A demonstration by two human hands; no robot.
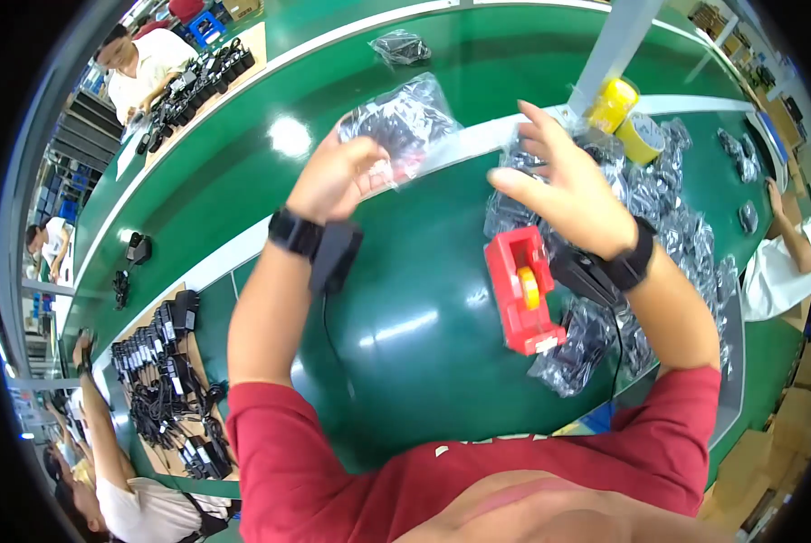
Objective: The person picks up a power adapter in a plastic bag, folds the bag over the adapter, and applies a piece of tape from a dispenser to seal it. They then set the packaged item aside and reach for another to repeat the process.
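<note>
My left hand (338,176) holds a clear plastic bag with a black item inside (401,122), raised above the green table (405,299). My right hand (564,185) hovers with fingers spread, holding nothing, over a heap of similar bagged black items (668,226). A red tape dispenser (519,290) with a yellow roll stands just below my right wrist. Both wrists wear black bands with small black devices.
Two yellow tape rolls (627,122) sit by a grey post at the back right. One bagged item (401,47) lies on the far belt. Trays of black adapters and cables (166,380) stand at the left, with other people around the table edges.
</note>
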